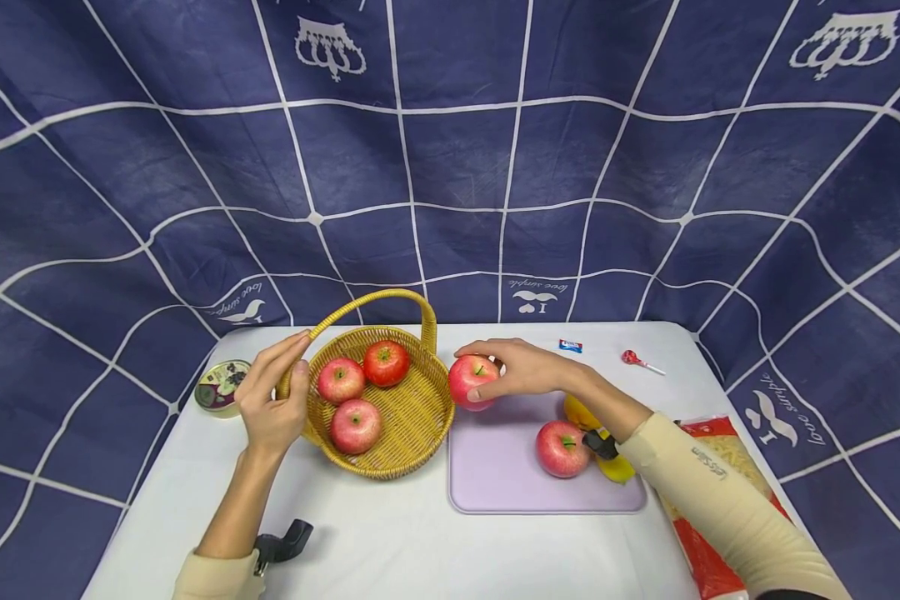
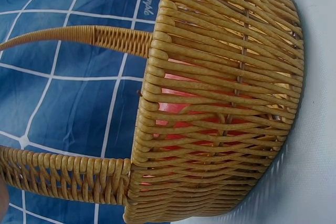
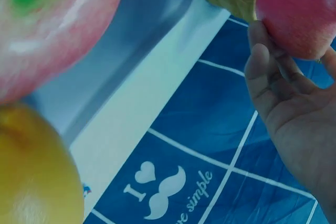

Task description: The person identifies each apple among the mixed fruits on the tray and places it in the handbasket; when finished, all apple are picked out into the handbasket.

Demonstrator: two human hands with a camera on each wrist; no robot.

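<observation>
In the head view my left hand (image 1: 273, 396) grips the handle of a wicker basket (image 1: 412, 425) on its left side. Inside the basket lie three apples, among them a redder one (image 1: 386, 363). My right hand (image 1: 528, 367) holds a pink-red apple (image 1: 471, 382) between thumb and fingers, by the basket's right rim. Beneath that hand is a lilac tray (image 1: 495, 475) bearing another apple (image 1: 562, 448) and yellow fruit (image 1: 617, 468), partly hidden by the wrist camera. The left wrist view shows the basket's woven side (image 2: 220, 108), with red apples glimpsed through gaps.
At the table's left edge stands a round tin (image 1: 221, 387). Toward the back right lie a small blue wrapped sweet (image 1: 570, 346) and a red lollipop (image 1: 632, 357). A red bag (image 1: 720, 437) rests at the right, partly under the sleeve. A blue curtain (image 1: 457, 167) hangs behind.
</observation>
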